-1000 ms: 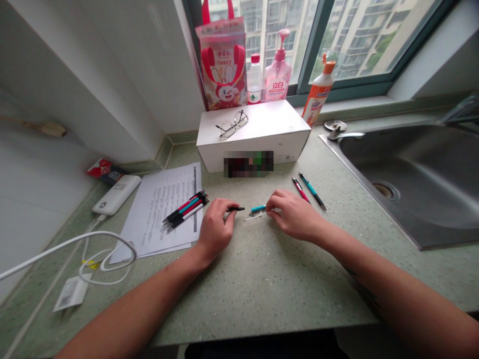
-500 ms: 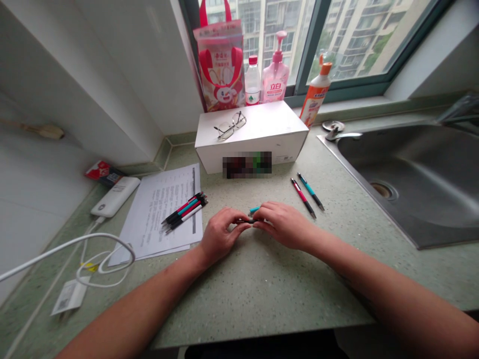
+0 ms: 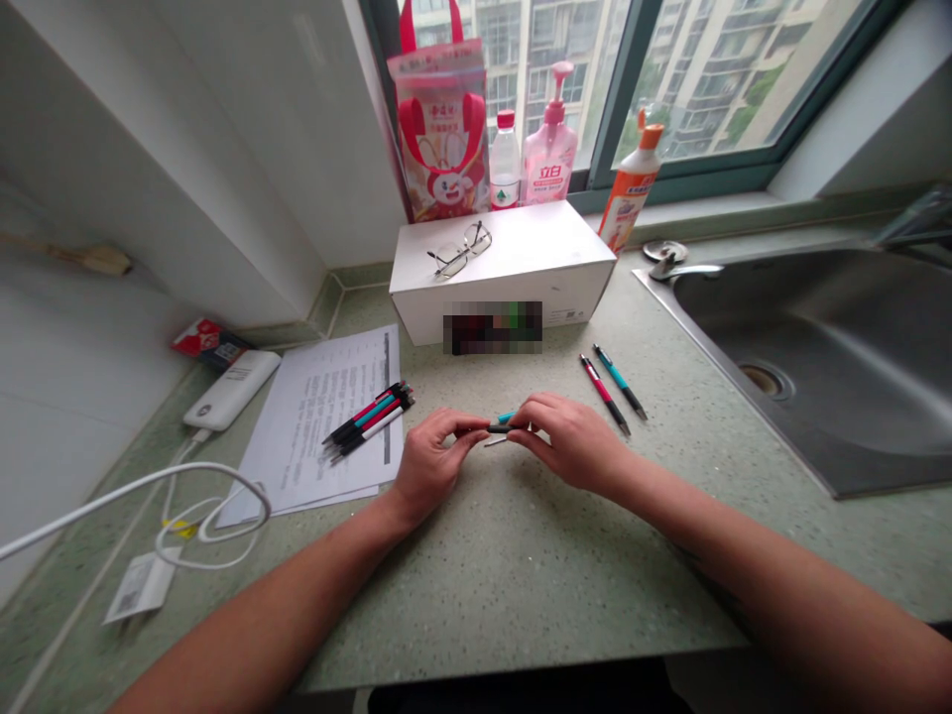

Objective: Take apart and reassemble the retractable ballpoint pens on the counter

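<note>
Both of my hands meet over the green speckled countertop (image 3: 521,555). My left hand (image 3: 431,464) pinches the black end of a pen (image 3: 487,428), and my right hand (image 3: 569,438) pinches the same pen from the other side, where a teal part (image 3: 507,417) shows. A thin pale refill (image 3: 495,441) lies just beneath the fingers. A bundle of several pens (image 3: 370,414) rests on printed papers (image 3: 319,421) to the left. Right of my hands, a red pen (image 3: 604,393) and a teal pen (image 3: 620,380) lie side by side.
A white box (image 3: 506,263) with glasses (image 3: 461,248) on top stands behind. A pink bag (image 3: 444,129), bottles (image 3: 550,149) and an orange-capped bottle (image 3: 631,188) line the window. A steel sink (image 3: 818,347) sits right. Power bank (image 3: 232,389) and white cable (image 3: 149,496) lie left.
My hands, apart with a black piece in the left and a teal piece near the right, have come together and now hold the pen parts joined end to end.
</note>
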